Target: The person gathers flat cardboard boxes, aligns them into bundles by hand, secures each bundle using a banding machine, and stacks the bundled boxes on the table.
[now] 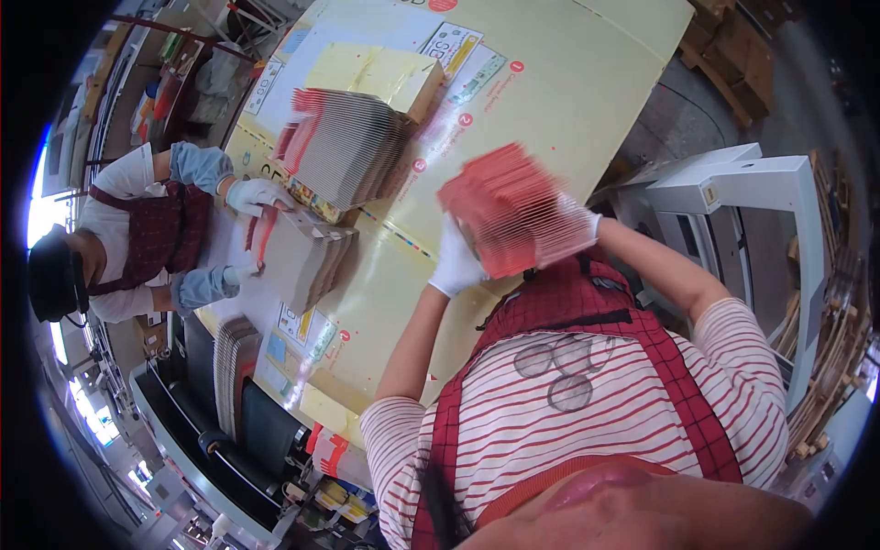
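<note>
A stack of red printed card sheets (509, 211), blurred by motion, is held above the table's near edge in front of my body. My left hand (456, 257), in a white glove, presses against the stack's left side. On the right side my right hand (576, 225), also gloved in white, grips the sheets, its fingers partly hidden by them. Further left on the table stands a larger stack of grey-edged sheets (348, 147) with red faces at its left end.
A co-worker (151, 220) in white gloves handles another stack (307, 261) at the table's left side. The table (587, 82) has a pale printed cover. A grey machine frame (788, 183) stands close on the right. A conveyor (197, 394) lies at lower left.
</note>
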Motion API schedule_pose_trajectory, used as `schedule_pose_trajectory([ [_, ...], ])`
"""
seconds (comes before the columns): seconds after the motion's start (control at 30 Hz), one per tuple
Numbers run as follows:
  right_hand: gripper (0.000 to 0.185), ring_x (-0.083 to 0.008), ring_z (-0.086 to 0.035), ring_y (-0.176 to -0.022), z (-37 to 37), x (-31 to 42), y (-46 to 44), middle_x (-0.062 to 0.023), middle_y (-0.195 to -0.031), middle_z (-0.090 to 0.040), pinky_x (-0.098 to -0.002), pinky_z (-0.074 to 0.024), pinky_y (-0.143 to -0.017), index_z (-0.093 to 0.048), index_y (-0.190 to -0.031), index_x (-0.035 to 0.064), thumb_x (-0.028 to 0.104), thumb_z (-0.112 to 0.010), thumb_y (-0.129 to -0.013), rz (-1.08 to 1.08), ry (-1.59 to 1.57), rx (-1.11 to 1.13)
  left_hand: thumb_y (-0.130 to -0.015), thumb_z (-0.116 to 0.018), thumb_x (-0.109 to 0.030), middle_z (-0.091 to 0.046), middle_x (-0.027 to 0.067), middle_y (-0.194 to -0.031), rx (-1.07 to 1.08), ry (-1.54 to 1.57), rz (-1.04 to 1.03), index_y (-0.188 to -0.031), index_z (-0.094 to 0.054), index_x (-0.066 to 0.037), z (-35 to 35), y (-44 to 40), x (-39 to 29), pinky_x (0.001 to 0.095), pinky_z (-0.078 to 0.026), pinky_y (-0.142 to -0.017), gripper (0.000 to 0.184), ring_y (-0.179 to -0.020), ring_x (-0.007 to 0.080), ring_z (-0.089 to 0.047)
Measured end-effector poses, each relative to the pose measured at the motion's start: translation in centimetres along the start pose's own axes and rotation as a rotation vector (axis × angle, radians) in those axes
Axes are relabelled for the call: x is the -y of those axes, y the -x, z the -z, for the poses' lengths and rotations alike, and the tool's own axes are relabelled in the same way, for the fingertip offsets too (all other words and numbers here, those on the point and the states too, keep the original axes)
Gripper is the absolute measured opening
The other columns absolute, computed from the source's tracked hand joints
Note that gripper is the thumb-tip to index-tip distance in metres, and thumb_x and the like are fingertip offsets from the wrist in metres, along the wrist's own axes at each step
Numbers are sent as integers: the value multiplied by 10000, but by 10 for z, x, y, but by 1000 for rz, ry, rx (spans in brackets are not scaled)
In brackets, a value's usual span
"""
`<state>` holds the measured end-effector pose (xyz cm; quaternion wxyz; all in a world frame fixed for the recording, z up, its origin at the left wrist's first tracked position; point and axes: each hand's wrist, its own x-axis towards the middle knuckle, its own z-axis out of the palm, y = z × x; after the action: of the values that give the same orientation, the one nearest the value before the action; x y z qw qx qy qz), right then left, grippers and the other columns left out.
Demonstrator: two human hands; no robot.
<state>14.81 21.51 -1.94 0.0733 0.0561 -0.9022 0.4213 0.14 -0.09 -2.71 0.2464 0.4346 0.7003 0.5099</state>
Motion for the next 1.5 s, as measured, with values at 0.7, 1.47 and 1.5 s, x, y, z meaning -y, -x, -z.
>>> schedule_pose_trajectory([
  [0.7, 931, -244, -619, -1166, 67, -38, -30, -175, -1324, -600, -350, -507, -978, -412, -1456, -2, 405, -838, -735, -929, -152, -59, -823, -570, -1, -579, 150, -1314, -398, 19, 233, -1477, -422, -28, -39, 3, 80, 357, -390, -1120, 671, -1269, 277, -538],
  [1.47, 1067, -246, -557, -1260, 45, -15, -55, -132, -1375, -579, -367, -447, -1078, -421, -1462, 19, 362, -959, -606, -849, -609, -40, -673, -929, -314, -625, 208, -1205, -419, 596, 586, -1293, -475, 83, -23, -55, 36, 357, -580, -826, 864, -953, 269, -692],
  [1.5, 1088, -248, -560, -1258, 38, -19, -54, -137, -1376, -577, -366, -450, -1076, -417, -1459, 6, 361, -966, -590, -839, -591, -52, -658, -930, -350, -624, 216, -1212, -428, 495, 597, -1290, -480, 84, -26, -55, 31, 364, -576, -835, 889, -966, 281, -692],
])
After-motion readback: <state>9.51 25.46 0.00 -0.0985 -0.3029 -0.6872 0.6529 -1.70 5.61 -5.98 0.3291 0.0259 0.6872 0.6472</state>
